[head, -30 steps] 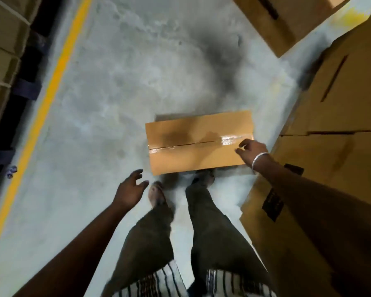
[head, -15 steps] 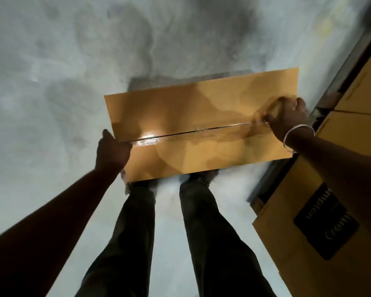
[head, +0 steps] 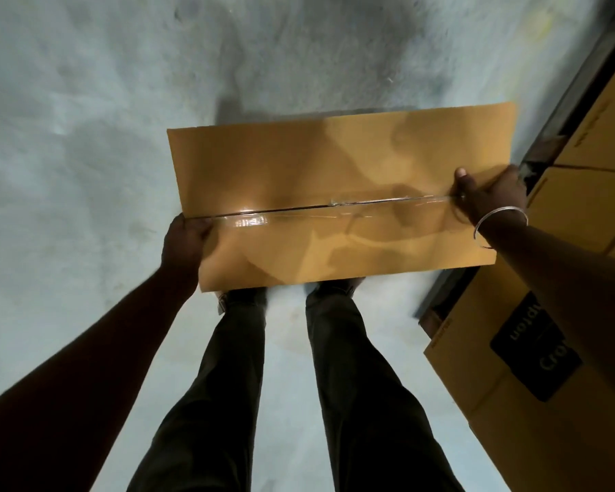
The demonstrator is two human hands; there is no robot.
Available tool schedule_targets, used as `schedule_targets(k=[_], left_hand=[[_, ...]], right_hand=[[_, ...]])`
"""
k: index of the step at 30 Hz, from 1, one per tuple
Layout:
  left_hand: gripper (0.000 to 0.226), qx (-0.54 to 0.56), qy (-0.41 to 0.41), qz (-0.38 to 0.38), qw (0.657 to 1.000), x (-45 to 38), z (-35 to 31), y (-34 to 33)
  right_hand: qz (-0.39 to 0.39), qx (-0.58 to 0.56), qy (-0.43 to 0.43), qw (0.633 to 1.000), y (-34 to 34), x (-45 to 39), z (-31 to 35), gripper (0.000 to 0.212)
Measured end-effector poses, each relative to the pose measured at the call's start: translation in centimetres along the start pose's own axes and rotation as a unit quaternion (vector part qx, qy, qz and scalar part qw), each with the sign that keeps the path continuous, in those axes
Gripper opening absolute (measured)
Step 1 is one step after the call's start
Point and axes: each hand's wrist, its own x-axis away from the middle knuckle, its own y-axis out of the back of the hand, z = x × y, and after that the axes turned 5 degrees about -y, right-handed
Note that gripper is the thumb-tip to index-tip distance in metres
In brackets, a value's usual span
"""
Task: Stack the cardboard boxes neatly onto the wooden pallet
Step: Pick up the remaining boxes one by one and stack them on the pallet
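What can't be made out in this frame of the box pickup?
- Head view: the wooden pallet is not identifiable anywhere.
- Underside of the taped box and any fingers beneath it: hidden by the box itself.
- Left hand and right hand: only backs and thumbs show.
- Feet: covered by the box's near edge.
- Black label on the stacked boxes: lettering only partly readable.

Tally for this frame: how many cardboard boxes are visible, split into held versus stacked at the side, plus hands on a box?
Held cardboard box: 1
Stacked boxes at the right, counting those whose faces show apart: 3 (labelled box, middle box, far box)
Hands gripping the held box: 2 (left hand, right hand)
Total: 4 boxes, 2 hands
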Motion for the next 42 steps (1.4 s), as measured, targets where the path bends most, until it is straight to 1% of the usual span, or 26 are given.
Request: schedule_targets(k=[1, 3, 5, 7, 9, 12, 15, 17, 19, 21, 24, 26, 30, 33, 37, 39, 42], left_hand=[[0.044, -0.008, -0.011, -0.023, 1.0, 0.4, -0.9, 1.0], [0.049, -0.015, -0.025, -0.052, 0.998, 0.8, -2.2, 3.5], [0.044, -0.001, -0.026, -0.049, 0.998, 1.8, -4.0, 6.4], [0.034, 0.017, -0.028, -0.04, 0.999, 4.0, -6.4, 9.2], [0.03, 0.027, -0.049, -0.044, 0.997, 7.0, -9.2, 12.1], [0.04, 0.033, -0.083, -0.055, 0.994, 13.1, -13.2, 16.7], [0.033, 0.093, -0.098, -0.072, 0.988, 19.5, -16.6, 20.6], [0.03, 0.118, -0.139, -0.075, 0.98, 23.6, -18.4, 22.9], [0.024, 0.133, -0.184, -0.082, 0.97, 25.8, -19.1, 25.5], [0.03, 0.155, -0.207, -0.078, 0.963, 27.9, -19.4, 27.7], [0.034, 0.182, -0.235, -0.068, 0.952, 31.3, -20.5, 29.6], [0.038, 0.203, -0.256, -0.06, 0.943, 33.4, -21.2, 30.4], [0.039, 0.193, -0.302, -0.035, 0.933, 34.8, -23.8, 30.7], [0.038, 0.175, -0.323, -0.028, 0.93, 35.7, -26.8, 30.2], [0.041, 0.157, -0.353, 0.012, 0.922, 36.5, -32.2, 27.5], [0.037, 0.156, -0.367, 0.021, 0.917, 37.6, -35.4, 25.3], [0.041, 0.159, -0.388, 0.031, 0.907, 38.9, -40.4, 21.5]], right_hand=[[-0.001, -0.008, -0.004, 1.0, 0.9, 1.1, 0.3, 0.095], [-0.001, -0.032, -0.038, 0.999, 2.4, 3.4, 0.6, 0.108], [-0.009, -0.057, -0.089, 0.994, 4.1, 5.7, 0.4, 0.127], [-0.016, -0.085, -0.115, 0.99, 6.3, 8.5, 0.1, 0.133], [-0.016, -0.104, -0.127, 0.986, 9.6, 13.1, 1.3, 0.13], [-0.014, -0.141, -0.128, 0.982, 15.3, 21.0, 3.3, 0.122], [-0.043, -0.171, -0.099, 0.979, 21.2, 27.7, 4.7, 0.111], [-0.06, -0.181, -0.081, 0.978, 25.1, 31.8, 5.4, 0.1], [-0.07, -0.195, -0.071, 0.976, 28.2, 34.9, 5.7, 0.095], [-0.079, -0.211, -0.05, 0.973, 30.8, 38.1, 5.9, 0.095], [-0.097, -0.196, -0.013, 0.976, 33.2, 40.6, 5.8, 0.105], [-0.125, -0.211, 0.004, 0.97, 34.7, 42.2, 5.7, 0.099], [-0.179, -0.261, 0.005, 0.949, 38.0, 45.2, 5.4, 0.078], [-0.197, -0.283, -0.003, 0.939, 40.1, 45.5, 4.7, 0.074], [-0.218, -0.317, -0.009, 0.923, 43.0, 44.2, 3.5, 0.067], [-0.223, -0.335, -0.018, 0.915, 44.4, 42.9, 3.1, 0.067], [-0.221, -0.353, -0.034, 0.908, 47.1, 39.7, 2.7, 0.068]])
